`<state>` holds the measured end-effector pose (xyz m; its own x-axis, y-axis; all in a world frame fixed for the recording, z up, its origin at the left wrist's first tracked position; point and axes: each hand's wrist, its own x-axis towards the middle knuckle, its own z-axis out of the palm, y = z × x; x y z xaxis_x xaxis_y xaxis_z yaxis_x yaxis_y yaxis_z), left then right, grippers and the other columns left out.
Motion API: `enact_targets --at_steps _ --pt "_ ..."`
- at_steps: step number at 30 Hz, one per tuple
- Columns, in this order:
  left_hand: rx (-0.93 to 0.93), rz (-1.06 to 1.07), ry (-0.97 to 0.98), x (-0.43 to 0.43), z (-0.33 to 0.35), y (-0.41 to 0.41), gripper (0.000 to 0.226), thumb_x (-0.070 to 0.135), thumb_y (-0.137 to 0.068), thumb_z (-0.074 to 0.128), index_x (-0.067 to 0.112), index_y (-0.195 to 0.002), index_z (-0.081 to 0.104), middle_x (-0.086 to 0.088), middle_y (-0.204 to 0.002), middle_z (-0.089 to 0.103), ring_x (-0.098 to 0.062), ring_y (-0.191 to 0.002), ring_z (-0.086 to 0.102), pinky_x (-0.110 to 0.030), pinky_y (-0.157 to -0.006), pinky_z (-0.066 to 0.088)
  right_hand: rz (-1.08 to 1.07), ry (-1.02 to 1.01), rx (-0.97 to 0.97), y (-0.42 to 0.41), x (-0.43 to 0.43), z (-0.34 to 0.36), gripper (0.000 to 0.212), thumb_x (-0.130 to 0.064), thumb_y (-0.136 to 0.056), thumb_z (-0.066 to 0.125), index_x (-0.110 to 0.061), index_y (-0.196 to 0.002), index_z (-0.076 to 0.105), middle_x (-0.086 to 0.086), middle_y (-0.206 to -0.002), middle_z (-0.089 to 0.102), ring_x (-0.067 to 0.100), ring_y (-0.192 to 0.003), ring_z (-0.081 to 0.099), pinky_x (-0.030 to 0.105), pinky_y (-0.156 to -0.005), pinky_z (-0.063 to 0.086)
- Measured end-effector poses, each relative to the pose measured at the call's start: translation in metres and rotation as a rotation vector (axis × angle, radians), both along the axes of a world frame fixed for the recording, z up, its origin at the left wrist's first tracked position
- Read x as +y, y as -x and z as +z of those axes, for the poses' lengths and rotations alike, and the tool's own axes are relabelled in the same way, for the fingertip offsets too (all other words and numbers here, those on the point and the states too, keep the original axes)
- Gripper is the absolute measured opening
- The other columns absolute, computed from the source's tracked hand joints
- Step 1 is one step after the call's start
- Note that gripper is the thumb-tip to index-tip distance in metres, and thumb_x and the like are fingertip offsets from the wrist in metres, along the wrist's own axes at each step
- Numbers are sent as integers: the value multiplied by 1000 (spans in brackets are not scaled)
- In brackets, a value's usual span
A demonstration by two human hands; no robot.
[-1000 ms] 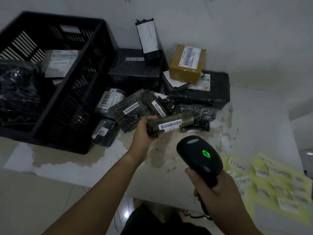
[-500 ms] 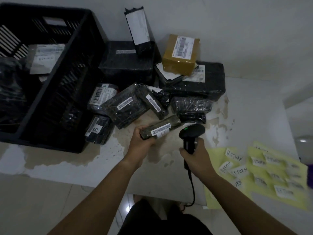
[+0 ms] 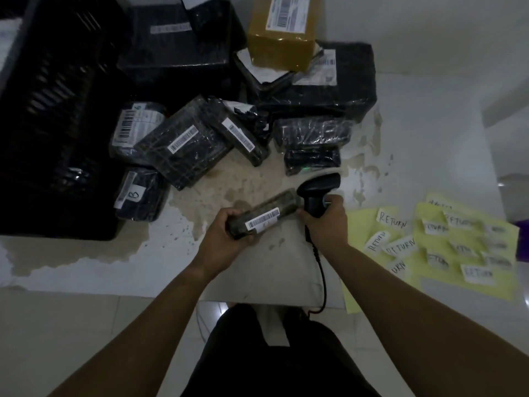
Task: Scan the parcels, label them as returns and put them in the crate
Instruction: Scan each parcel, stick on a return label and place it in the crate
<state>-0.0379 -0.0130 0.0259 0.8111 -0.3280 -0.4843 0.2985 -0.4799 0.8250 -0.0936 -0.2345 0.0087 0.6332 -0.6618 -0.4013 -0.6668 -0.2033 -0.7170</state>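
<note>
My left hand (image 3: 226,233) grips one end of a long dark wrapped parcel (image 3: 266,216), its barcode label facing up. My right hand (image 3: 326,222) holds the handle of a black barcode scanner (image 3: 317,190), whose head rests low by the parcel's far end; its fingertips touch that end. A black plastic crate (image 3: 54,118) stands at the left. Several white RETURN labels (image 3: 392,222) lie on yellow sheets at the right.
A pile of black wrapped parcels (image 3: 186,150) and a brown box (image 3: 282,38) fills the back of the white table (image 3: 429,144). A parcel marked B (image 3: 137,196) lies against the crate. The scanner cable (image 3: 322,270) hangs over the front edge.
Both hands have dropped toward the table. The scanner came down from pointing at the parcel's barcode and now sits beside the parcel's far end. The view has tilted downward.
</note>
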Motion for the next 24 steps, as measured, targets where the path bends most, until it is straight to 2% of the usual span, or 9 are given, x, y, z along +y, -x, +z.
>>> enact_targets --at_steps 2,4,5,7,9,12,15,20,24 --pt "-63 -77 -71 2 -3 0 51 15 -81 83 17 -121 51 2 -116 63 -15 -103 62 -26 -86 53 28 -4 -11 3 -4 -3 64 -30 -74 86 -8 -121 47 15 -120 58 31 -108 58 39 -89 51" --pt "-139 -139 -134 2 -5 1 48 16 -83 81 21 -119 50 4 -115 61 -13 -101 61 -10 -76 47 71 3 -9 6 -10 -1 66 -36 -74 85 -9 -121 47 13 -120 57 28 -106 58 41 -88 53" --pt "-182 -163 -160 2 -5 2 48 16 -83 80 23 -119 49 5 -116 59 -12 -100 59 -6 -73 44 86 15 -4 9 -15 2 66 -40 -77 83 -10 -123 47 9 -119 56 25 -104 58 39 -86 53" --pt "-248 -196 -195 2 -7 3 50 17 -84 79 20 -125 51 2 -122 55 -13 -105 55 -14 -79 42 66 51 -17 21 -32 13 59 -45 -84 74 -13 -127 49 2 -116 55 19 -102 56 33 -84 48" --pt "-262 -195 -218 2 -7 3 52 15 -85 78 16 -131 52 -2 -127 53 -15 -109 53 -22 -87 41 54 177 -49 41 -63 20 43 -37 -91 67 -14 -126 54 0 -114 57 18 -103 57 31 -87 45" --pt "-237 -186 -232 1 -5 4 51 13 -88 75 15 -133 51 -5 -130 55 -15 -110 54 -24 -89 41 100 425 46 74 -115 18 35 -18 -90 65 -10 -124 59 11 -120 62 29 -103 60 39 -88 49" --pt "-234 -200 -248 -1 -3 6 52 12 -89 74 13 -135 50 -7 -131 54 -18 -111 53 -26 -89 41 196 586 216 93 -146 13 36 -15 -87 68 -10 -122 62 19 -121 62 38 -104 59 45 -88 50" --pt "-236 -202 -275 0 -6 7 51 11 -88 73 16 -134 51 -7 -129 57 -22 -114 57 -28 -89 44 369 670 296 97 -160 6 30 -23 -83 76 -14 -110 68 14 -116 64 38 -102 58 47 -89 48" --pt "-253 -202 -286 -4 -6 9 50 9 -88 73 14 -133 51 -8 -128 57 -19 -109 55 -27 -87 42 400 727 212 93 -162 5 14 -19 -83 75 -15 -94 68 9 -97 69 33 -88 60 44 -82 49"
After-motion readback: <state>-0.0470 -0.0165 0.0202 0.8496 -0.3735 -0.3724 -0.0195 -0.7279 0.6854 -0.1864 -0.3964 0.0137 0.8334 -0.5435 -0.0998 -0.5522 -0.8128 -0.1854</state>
